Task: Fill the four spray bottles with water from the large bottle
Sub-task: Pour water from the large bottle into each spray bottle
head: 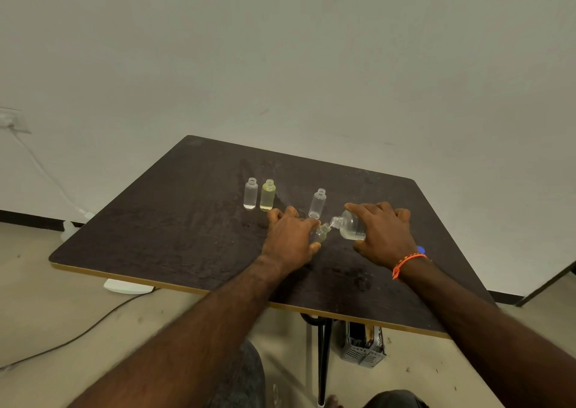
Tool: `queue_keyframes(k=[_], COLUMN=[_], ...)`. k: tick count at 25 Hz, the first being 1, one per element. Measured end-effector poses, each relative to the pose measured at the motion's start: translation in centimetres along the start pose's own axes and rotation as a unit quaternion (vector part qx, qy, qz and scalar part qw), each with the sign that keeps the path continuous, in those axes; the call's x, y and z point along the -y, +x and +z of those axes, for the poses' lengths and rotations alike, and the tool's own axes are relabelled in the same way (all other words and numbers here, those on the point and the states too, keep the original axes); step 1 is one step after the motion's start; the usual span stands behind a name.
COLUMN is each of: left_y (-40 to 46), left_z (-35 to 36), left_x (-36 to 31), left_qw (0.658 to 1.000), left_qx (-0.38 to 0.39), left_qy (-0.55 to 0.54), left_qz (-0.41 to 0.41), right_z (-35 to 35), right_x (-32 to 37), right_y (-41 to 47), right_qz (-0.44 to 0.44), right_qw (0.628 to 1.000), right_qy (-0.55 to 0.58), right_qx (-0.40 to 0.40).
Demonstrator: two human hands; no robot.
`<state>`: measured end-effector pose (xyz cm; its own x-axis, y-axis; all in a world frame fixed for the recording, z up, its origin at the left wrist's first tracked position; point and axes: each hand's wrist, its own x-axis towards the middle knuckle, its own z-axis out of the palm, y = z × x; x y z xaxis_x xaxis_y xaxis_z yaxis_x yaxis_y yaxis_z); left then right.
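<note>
1. Large clear plastic bottle (350, 226), part-full of water, is tipped on its side at about 3 o'clock of table centre. Its open neck points toward 9 o'clock, just beside the mouth of a small clear spray bottle (321, 234).
2. Dark square tabletop (187, 220) carries the rest. At 12 o'clock of the hands stands one capless clear small bottle (317, 204); at 10 o'clock a yellowish-tinted one (267, 195) and another clear one (250, 193) stand side by side.
3. Risk, judged: both necks are narrow and both bottles tilted. A slight misalignment or too steep a tip would likely spill water on the table. The held bottle could also overflow, being mostly hidden.
4. Right hand (381, 234): palm down, fingers wrapped over the large bottle's body, clamped.
5. Left hand (291, 236): fingers curled round the small tilted bottle, thumb below, gripping it.
</note>
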<state>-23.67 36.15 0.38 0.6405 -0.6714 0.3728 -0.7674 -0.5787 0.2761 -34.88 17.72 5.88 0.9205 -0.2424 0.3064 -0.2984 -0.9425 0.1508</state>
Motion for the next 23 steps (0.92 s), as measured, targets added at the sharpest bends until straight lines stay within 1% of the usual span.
queue_keyframes(k=[23], left_y=[-0.11], left_z=[0.06], left_x=[0.19], left_qw=[1.0], left_qx=[-0.006], left_qy=[-0.001], left_qz=[0.001], right_z=[-0.64], right_x=[-0.16], right_y=[0.12], right_qz=[-0.007], right_qw=[1.0], right_qy=[-0.021], right_qx=[0.003])
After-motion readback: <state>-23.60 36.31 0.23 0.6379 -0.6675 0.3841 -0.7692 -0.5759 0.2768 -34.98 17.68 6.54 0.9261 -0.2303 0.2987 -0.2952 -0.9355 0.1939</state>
